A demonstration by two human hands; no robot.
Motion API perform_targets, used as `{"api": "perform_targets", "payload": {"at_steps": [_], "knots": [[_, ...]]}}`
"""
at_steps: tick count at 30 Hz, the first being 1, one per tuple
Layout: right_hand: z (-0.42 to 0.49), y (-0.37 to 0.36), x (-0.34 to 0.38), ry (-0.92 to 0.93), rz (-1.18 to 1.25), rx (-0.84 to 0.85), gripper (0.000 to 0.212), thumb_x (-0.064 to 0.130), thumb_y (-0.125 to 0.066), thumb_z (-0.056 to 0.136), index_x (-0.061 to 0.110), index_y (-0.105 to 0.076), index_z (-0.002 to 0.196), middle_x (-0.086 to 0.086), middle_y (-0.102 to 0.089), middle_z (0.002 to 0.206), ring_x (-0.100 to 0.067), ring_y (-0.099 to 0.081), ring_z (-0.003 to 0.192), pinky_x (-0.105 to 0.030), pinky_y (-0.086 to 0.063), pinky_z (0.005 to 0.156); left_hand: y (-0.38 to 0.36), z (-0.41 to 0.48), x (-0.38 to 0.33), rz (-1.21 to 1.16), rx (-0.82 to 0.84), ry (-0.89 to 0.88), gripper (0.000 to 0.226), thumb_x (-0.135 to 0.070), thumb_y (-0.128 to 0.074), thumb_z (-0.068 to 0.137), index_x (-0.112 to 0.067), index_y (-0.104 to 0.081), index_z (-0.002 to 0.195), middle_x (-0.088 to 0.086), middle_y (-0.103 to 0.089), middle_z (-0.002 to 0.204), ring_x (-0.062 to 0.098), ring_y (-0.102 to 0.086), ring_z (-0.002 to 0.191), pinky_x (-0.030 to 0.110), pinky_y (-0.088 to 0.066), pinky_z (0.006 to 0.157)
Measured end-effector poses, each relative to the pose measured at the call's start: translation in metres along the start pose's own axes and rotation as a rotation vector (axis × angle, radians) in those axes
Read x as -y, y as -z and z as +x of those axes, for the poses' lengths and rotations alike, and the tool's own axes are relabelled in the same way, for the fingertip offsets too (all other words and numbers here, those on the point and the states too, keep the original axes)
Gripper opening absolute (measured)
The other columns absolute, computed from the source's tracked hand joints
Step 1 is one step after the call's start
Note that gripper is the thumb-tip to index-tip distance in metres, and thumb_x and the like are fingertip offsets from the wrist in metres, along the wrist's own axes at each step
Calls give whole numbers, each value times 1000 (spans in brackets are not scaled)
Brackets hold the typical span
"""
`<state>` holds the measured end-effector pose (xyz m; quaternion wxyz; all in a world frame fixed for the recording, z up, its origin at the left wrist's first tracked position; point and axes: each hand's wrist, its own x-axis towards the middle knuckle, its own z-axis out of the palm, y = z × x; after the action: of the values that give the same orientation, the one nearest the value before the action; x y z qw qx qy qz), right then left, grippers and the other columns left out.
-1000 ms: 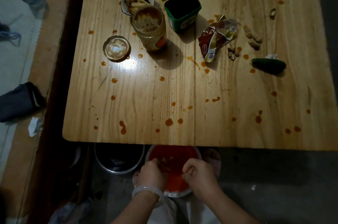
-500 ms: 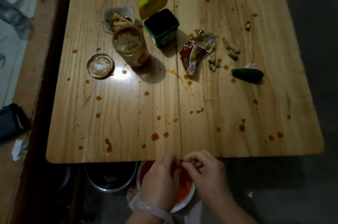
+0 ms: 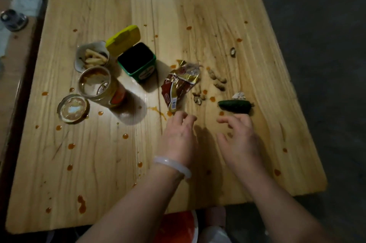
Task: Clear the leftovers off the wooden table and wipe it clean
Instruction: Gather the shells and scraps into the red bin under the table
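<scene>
The wooden table [image 3: 217, 14] is spotted with orange sauce drops. On it lie a crumpled snack wrapper [image 3: 179, 84], peanuts [image 3: 216, 80], a small cucumber [image 3: 234, 106], a sauce-smeared glass jar [image 3: 99, 86], its lid [image 3: 72, 111], a cup of fries [image 3: 92, 58] and a green tub with a yellow lid [image 3: 136, 61]. My left hand [image 3: 178, 137], with loosely curled fingers, hovers just below the wrapper and holds nothing. My right hand [image 3: 239, 137] is just below the cucumber, fingers relaxed, empty.
A red plate [image 3: 178, 227] sits under the table's near edge. A round metal object [image 3: 12, 19] stands on the ledge to the far left. Dark floor lies to the right of the table.
Both hands rose from the red plate below the table edge and moved forward over the tabletop toward the wrapper and cucumber. The view shifted forward over the table.
</scene>
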<state>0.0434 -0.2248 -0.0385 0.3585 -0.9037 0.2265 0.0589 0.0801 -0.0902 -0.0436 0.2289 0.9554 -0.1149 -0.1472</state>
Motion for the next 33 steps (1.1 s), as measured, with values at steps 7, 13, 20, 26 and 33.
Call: {"api": "perform_targets", "payload": {"at_steps": [7, 13, 20, 26, 33], "knots": [[63, 17, -19, 42, -134, -24, 44, 11, -69, 86, 26, -59, 126, 7, -37, 126, -9, -32, 123, -16, -40, 96, -11, 76, -17, 170, -9, -24, 44, -14, -51, 92, -19, -42, 135, 3, -38, 134, 18, -39, 116, 29, -39, 98], [102, 26, -16, 35, -337, 85, 62, 26, -73, 82, 34, -45, 137, 1, -33, 141, -19, -26, 131, -38, -28, 112, -14, 112, -28, 245, 42, 3, 42, -13, -46, 93, -17, -38, 134, 6, -36, 132, 22, -37, 116, 30, -39, 94], [117, 20, -12, 17, -428, 188, 54, 30, -73, 81, 27, -47, 128, -2, -37, 134, -23, -34, 125, -36, -32, 107, -18, 125, -29, 248, 80, -5, 31, -14, -41, 96, -16, -46, 127, 4, -39, 122, 19, -40, 106, 27, -37, 82], [111, 14, -15, 40, -351, 187, 41, 22, -71, 82, 24, -50, 118, 1, -49, 120, -18, -45, 111, -32, -44, 95, -23, 121, -26, 209, 111, -16, 27, -16, -44, 96, -16, -54, 121, 4, -44, 115, 21, -47, 100, 30, -44, 86], [102, 9, -19, 12, -280, 165, 42, 22, -71, 83, 26, -49, 119, 3, -45, 121, -15, -44, 112, -27, -46, 89, -30, 99, -19, 127, 35, 31, 20, -16, -49, 94, -20, -52, 114, -1, -47, 109, 8, -41, 85, 19, -40, 75]]}}
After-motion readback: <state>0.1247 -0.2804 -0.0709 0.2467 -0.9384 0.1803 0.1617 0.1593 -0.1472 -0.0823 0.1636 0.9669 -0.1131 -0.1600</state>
